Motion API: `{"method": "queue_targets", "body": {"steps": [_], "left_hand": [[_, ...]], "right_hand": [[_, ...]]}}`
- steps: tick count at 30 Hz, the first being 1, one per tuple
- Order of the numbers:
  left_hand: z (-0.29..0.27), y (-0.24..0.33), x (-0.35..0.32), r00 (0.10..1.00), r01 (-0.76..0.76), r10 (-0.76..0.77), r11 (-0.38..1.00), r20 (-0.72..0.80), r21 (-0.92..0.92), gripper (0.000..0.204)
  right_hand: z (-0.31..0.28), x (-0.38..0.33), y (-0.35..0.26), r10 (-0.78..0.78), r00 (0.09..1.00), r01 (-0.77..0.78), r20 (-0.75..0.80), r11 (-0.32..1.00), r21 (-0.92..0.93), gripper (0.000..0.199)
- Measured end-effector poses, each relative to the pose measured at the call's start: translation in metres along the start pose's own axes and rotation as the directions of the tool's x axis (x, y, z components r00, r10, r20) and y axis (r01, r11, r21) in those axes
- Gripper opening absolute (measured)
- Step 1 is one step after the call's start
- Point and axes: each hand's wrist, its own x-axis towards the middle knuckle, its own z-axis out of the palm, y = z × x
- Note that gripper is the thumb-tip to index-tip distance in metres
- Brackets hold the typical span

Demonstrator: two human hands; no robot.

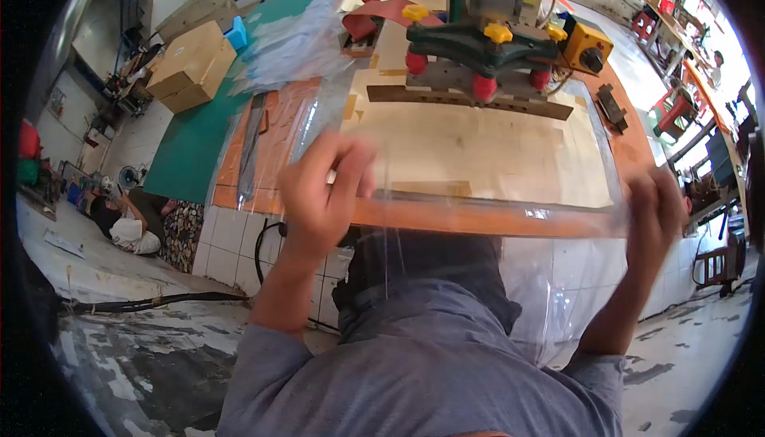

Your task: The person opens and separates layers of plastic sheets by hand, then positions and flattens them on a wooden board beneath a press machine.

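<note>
Head view: a clear sheet [478, 142] of plastic film lies over the pale bed of the bench [263, 150], its near edge running along the orange front rim from about 9 o'clock to 3 o'clock across the middle of the picture. That near edge is the long axis; it lies almost level, dipping a little toward the right.

The left hand [323, 194] sits at the left end of this edge, fingers curled over the film at the rim; it looks closed on the sheet, though motion blur hides the fingertips. The right hand [657, 214] is at the far right end, at about 3 o'clock, also folded around the film where it bunches and drops over the rim. Both hands hold the same sheet, well apart, one at each end, with the film drawn between them. More film hangs down in front of the person's shirt, toward 5 o'clock.

From either grip the bulk of the sheet lies away from the body, toward 12 o'clock, reaching under the green press head [478, 47] with its red and yellow knobs. The left hand is nearer the picture's middle and nearer the press; the right is out at the bench's corner.

At 10 o'clock a cardboard box [191, 66] rests on a green mat, with loose film [299, 35] piled just beside it.
</note>
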Motion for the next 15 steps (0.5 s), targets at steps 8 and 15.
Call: {"method": "queue_targets", "body": {"steps": [8,15], "left_hand": [[0.078,-0.148,0.034,0.818,0.436,-0.41,0.899,0.403,0.03,0.031],[0.126,-0.19,0.044,0.928,0.068,-0.229,0.881,0.295,0.469,0.037]], "right_hand": [[0.096,0.054,0.148,0.318,0.834,-0.296,0.451,0.948,-0.119,0.038],[0.126,0.068,0.207,0.256,0.908,-0.067,0.333,0.87,-0.488,0.039]]}}
